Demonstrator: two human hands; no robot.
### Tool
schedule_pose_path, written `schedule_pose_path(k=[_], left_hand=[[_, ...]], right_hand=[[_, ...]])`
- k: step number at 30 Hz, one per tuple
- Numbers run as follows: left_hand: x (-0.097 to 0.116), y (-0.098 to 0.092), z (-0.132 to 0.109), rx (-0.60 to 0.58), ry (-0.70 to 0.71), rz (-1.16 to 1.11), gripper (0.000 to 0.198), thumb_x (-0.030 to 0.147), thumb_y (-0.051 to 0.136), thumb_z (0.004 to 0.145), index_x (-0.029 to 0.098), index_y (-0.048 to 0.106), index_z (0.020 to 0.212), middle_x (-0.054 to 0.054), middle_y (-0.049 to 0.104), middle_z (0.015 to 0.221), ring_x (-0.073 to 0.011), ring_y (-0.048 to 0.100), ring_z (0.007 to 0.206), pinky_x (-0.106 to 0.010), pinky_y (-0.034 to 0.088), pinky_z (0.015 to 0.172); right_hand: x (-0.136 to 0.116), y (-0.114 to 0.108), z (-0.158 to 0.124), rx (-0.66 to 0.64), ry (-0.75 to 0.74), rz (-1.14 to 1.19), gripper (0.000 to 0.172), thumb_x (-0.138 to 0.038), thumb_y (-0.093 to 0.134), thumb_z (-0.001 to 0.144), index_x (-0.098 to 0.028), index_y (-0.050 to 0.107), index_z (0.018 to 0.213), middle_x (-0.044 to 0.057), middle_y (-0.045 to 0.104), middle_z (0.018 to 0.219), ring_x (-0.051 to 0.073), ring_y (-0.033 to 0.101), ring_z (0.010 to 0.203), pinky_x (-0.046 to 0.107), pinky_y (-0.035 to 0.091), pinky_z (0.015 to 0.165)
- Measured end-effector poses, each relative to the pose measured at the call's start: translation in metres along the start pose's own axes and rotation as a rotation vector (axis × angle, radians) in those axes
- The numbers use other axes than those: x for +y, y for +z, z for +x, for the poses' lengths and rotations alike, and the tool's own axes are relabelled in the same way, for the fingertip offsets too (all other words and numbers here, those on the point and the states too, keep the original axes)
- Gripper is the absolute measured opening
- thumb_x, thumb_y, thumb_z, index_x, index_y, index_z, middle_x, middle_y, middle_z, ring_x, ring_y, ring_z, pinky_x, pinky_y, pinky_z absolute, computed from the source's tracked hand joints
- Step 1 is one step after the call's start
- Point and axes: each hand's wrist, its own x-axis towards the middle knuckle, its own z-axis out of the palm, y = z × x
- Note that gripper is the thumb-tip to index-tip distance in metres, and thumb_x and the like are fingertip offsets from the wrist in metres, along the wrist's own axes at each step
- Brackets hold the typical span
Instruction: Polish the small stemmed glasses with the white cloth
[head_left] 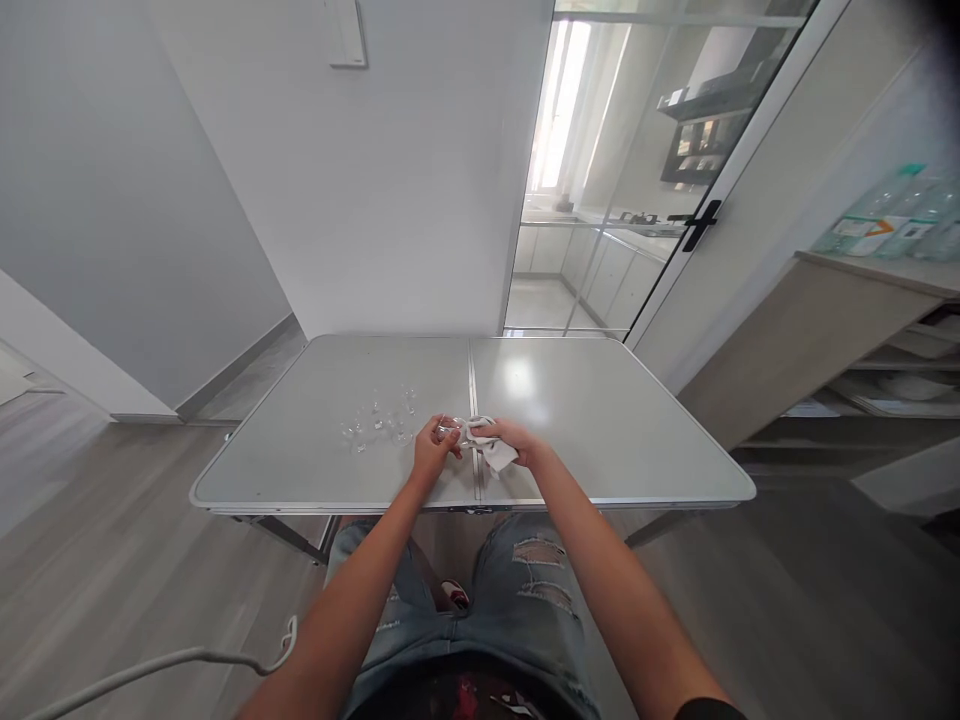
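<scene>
Above the table's middle seam, my left hand (432,447) is closed on a small clear glass (453,431), whose exact shape is hard to make out. My right hand (516,438) grips a white cloth (498,457) against the glass's right end. Part of the cloth hangs below the right fingers. Left of my hands, several small clear glasses (378,420) stand or lie close together on the table; their outlines are faint.
The grey folding table (600,430) has a metal rim and a centre seam. A white wall and a glass door (592,180) lie beyond it. Plastic bottles (877,225) stand on a shelf unit at right. A pale cable (187,656) curves at lower left.
</scene>
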Motion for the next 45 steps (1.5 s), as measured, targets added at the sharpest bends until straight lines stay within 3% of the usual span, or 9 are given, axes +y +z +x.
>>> schedule_pose_path(k=[3, 8, 12, 23, 27, 32, 37, 40, 45], left_hand=[[0.0, 0.0, 0.0, 0.041, 0.001, 0.031, 0.047, 0.055, 0.073, 0.076, 0.018, 0.061, 0.102, -0.005, 0.068, 0.097, -0.0099, 0.06, 0.054, -0.024, 0.054, 0.048], [0.003, 0.001, 0.0, 0.114, 0.0, 0.068, 0.045, 0.052, 0.075, 0.075, 0.019, 0.06, 0.102, -0.004, 0.067, 0.099, -0.0101, 0.061, 0.054, -0.025, 0.054, 0.048], [0.005, 0.002, 0.0, 0.168, -0.019, 0.066, 0.045, 0.052, 0.076, 0.074, 0.018, 0.061, 0.1, -0.003, 0.068, 0.093, -0.009, 0.06, 0.051, -0.024, 0.052, 0.046], [0.001, -0.003, -0.004, -0.003, -0.026, -0.008, 0.05, 0.057, 0.075, 0.073, 0.016, 0.062, 0.098, -0.004, 0.069, 0.088, -0.006, 0.051, 0.041, -0.021, 0.043, 0.037], [0.001, -0.002, -0.004, 0.013, -0.008, -0.002, 0.046, 0.053, 0.075, 0.074, 0.016, 0.063, 0.099, -0.003, 0.069, 0.088, -0.0063, 0.051, 0.042, -0.022, 0.043, 0.037], [0.003, 0.001, -0.002, 0.098, -0.015, 0.028, 0.044, 0.052, 0.076, 0.073, 0.018, 0.063, 0.099, -0.002, 0.067, 0.086, -0.0066, 0.051, 0.043, -0.022, 0.043, 0.037], [0.005, 0.001, -0.001, 0.136, 0.0, 0.049, 0.043, 0.052, 0.076, 0.074, 0.017, 0.062, 0.095, 0.0, 0.065, 0.083, -0.0063, 0.052, 0.046, -0.02, 0.043, 0.038], [0.003, 0.0, -0.001, 0.141, -0.011, 0.038, 0.045, 0.053, 0.076, 0.073, 0.018, 0.062, 0.097, 0.0, 0.066, 0.084, -0.0063, 0.051, 0.044, -0.021, 0.043, 0.038], [0.001, -0.002, -0.002, 0.068, 0.008, -0.004, 0.044, 0.054, 0.073, 0.077, 0.017, 0.062, 0.098, -0.002, 0.068, 0.088, -0.0065, 0.05, 0.041, -0.024, 0.043, 0.037]], right_hand=[[0.0, 0.002, 0.0, 0.042, -0.106, -0.172, 0.035, -0.043, 0.075, 0.072, -0.015, 0.065, 0.091, 0.004, 0.068, 0.077, 0.015, 0.06, 0.064, 0.025, 0.046, 0.06], [0.0, 0.017, -0.01, 0.242, -0.405, -1.075, 0.009, -0.023, 0.063, 0.082, -0.017, 0.065, 0.088, 0.006, 0.07, 0.089, 0.021, 0.064, 0.086, 0.029, 0.044, 0.077], [0.007, 0.03, -0.016, 0.436, -0.538, -1.394, 0.018, -0.012, 0.051, 0.087, -0.018, 0.062, 0.1, 0.012, 0.069, 0.104, 0.023, 0.06, 0.104, 0.035, 0.038, 0.097], [0.016, 0.014, -0.013, -0.154, 0.018, 0.155, 0.032, -0.046, 0.065, 0.082, -0.018, 0.06, 0.096, -0.001, 0.058, 0.066, 0.012, 0.051, 0.053, 0.026, 0.05, 0.055], [0.02, 0.016, -0.014, -0.044, -0.078, -0.016, 0.035, -0.049, 0.069, 0.08, -0.018, 0.062, 0.094, 0.0, 0.062, 0.071, 0.012, 0.054, 0.056, 0.025, 0.047, 0.057], [0.013, 0.029, -0.017, 0.257, -0.378, -0.872, 0.008, -0.025, 0.064, 0.083, -0.017, 0.066, 0.087, 0.004, 0.07, 0.083, 0.019, 0.062, 0.077, 0.026, 0.042, 0.07], [0.015, 0.044, -0.022, 0.501, -0.474, -1.356, 0.023, -0.008, 0.05, 0.086, -0.016, 0.063, 0.104, 0.015, 0.07, 0.106, 0.024, 0.06, 0.101, 0.032, 0.04, 0.089], [0.016, 0.04, -0.017, 0.425, -0.428, -1.173, 0.015, -0.015, 0.056, 0.084, -0.017, 0.064, 0.097, 0.01, 0.071, 0.097, 0.023, 0.062, 0.092, 0.03, 0.042, 0.083], [0.013, 0.022, -0.006, 0.092, -0.11, -0.242, 0.026, -0.042, 0.066, 0.082, -0.016, 0.062, 0.083, 0.003, 0.064, 0.069, 0.016, 0.058, 0.062, 0.026, 0.046, 0.059]])
